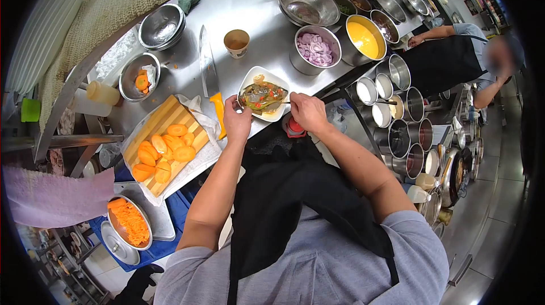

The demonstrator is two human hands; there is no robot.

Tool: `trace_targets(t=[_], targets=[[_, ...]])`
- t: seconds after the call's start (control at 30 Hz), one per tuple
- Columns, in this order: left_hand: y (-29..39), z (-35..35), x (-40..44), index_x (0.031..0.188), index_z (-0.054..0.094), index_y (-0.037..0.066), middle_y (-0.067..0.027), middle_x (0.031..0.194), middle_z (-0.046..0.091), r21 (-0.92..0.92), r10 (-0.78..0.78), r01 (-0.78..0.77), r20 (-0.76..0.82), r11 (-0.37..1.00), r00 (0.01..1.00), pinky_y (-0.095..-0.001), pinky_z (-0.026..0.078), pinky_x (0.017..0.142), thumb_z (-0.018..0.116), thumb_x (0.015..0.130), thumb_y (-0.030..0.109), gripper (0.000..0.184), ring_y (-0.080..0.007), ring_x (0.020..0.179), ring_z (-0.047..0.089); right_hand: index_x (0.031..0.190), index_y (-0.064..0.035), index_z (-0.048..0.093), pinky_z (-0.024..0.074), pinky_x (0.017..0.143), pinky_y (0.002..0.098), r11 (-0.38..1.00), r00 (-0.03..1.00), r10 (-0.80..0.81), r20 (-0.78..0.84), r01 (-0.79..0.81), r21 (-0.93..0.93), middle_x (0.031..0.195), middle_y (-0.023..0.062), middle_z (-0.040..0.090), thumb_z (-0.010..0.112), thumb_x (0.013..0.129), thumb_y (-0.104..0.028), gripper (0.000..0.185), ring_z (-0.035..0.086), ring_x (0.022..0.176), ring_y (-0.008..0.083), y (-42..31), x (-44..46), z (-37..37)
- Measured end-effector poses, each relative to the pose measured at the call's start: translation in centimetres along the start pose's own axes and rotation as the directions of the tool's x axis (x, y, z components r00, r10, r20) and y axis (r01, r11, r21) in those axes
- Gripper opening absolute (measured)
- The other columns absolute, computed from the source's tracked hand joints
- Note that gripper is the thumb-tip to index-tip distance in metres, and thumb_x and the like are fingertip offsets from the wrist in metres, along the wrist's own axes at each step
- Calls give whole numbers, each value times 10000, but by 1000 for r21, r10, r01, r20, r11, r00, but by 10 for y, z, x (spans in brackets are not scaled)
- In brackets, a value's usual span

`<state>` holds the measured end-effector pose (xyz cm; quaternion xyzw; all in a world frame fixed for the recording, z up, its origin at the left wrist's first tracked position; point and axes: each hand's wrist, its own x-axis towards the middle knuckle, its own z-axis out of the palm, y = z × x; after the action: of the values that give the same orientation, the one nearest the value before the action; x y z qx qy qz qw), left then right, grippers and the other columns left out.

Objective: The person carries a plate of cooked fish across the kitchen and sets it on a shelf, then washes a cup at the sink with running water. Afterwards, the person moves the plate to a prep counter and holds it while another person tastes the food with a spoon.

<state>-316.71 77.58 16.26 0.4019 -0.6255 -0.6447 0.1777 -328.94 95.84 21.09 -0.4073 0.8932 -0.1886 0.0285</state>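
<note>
In the head view, a white square bowl (276,116) at the table's near edge holds food in sauce, with chopped red and green bits. My left hand (237,119) grips the bowl's left side, its fingers closed at the rim. A thin metal utensil, apparently a spoon (283,102), is pinched in my right hand (309,114); its end reaches into the food. Just left of my left hand lies a large knife (208,66) with a yellow handle. A brown paper cup (237,53) stands beyond the bowl.
Left, a striped cutting board (142,135) carries peeled orange carrot pieces (183,153). A pan of shredded carrot (131,226) sits lower left. Pots of sliced onion (313,51) and yellow liquid (364,38) stand at back right. Another person (443,58) is at the far right.
</note>
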Motion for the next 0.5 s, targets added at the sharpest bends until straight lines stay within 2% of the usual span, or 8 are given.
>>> trace_targets(t=[0.1, 0.17, 0.23, 0.27, 0.33, 0.37, 0.43, 0.5], targets=[[-3, 1, 1, 1261, 543, 1, -132, 1067, 651, 18, 37, -37, -31, 999, 999, -304, 563, 582, 664, 804, 35, 474, -190, 745, 673, 901, -74, 568, 516, 673, 528, 999, 999, 42, -5, -42, 12, 793, 147, 656, 565, 876, -153, 83, 656, 748, 400, 3, -3, 8], [1, 1, 0, 1261, 544, 3, -132, 1069, 652, 23, 39, -38, -34, 999, 999, -303, 559, 573, 664, 804, 36, 474, -189, 745, 671, 916, -75, 572, 518, 699, 543, 986, 987, 152, 50, -154, 55, 813, 163, 675, 561, 883, -151, 84, 661, 793, 416, 0, -5, 10], [12, -1, -4, 1259, 549, 10, -134, 1097, 656, 67, -15, 15, -7, 998, 1000, -332, 571, 704, 662, 809, 32, 464, -220, 857, 679, 918, -72, 587, 519, 713, 540, 976, 976, 200, 84, -206, 72, 824, 174, 683, 567, 879, -156, 95, 663, 814, 422, -2, -6, 10], [5, -1, -2, 1259, 549, 10, -134, 1097, 656, 67, -16, 16, -7, 998, 1000, -332, 571, 704, 662, 809, 32, 464, -220, 857, 679, 919, -69, 602, 520, 728, 538, 963, 962, 246, 118, -257, 85, 835, 185, 691, 573, 875, -162, 107, 664, 835, 428, -2, -6, 9], [-16, -1, 5, 1262, 549, 21, -137, 1129, 658, 148, 95, -92, -10, 985, 995, -361, 532, 880, 673, 822, 36, 458, -254, 998, 660, 911, -66, 619, 521, 737, 527, 934, 943, 291, 159, -317, 168, 828, 192, 691, 582, 866, -172, 121, 665, 841, 426, 6, -7, 20], [-17, -1, 5, 1262, 549, 21, -137, 1129, 658, 148, 94, -92, -8, 985, 996, -361, 532, 880, 673, 822, 36, 458, -254, 998, 660, 902, -63, 636, 522, 747, 517, 893, 921, 331, 205, -376, 247, 820, 200, 690, 591, 857, -182, 135, 666, 847, 424, 9, -7, 22], [-20, -1, 4, 1261, 545, 28, -140, 1152, 658, 96, 54, -51, -26, 994, 998, -374, 469, 988, 686, 831, 38, 453, -272, 1112, 618, 892, -62, 646, 522, 751, 507, 872, 909, 339, 242, -400, 283, 823, 201, 690, 596, 851, -190, 143, 666, 844, 421, 17, -6, 24], [-20, -2, 2, 1257, 543, 27, -138, 1150, 658, 107, 62, -58, -35, 993, 997, -371, 474, 976, 689, 832, 37, 450, -270, 1108, 619, 882, -62, 656, 522, 756, 497, 849, 897, 341, 280, -422, 317, 825, 203, 690, 600, 846, -197, 151, 667, 841, 418, 18, 0, 17]])
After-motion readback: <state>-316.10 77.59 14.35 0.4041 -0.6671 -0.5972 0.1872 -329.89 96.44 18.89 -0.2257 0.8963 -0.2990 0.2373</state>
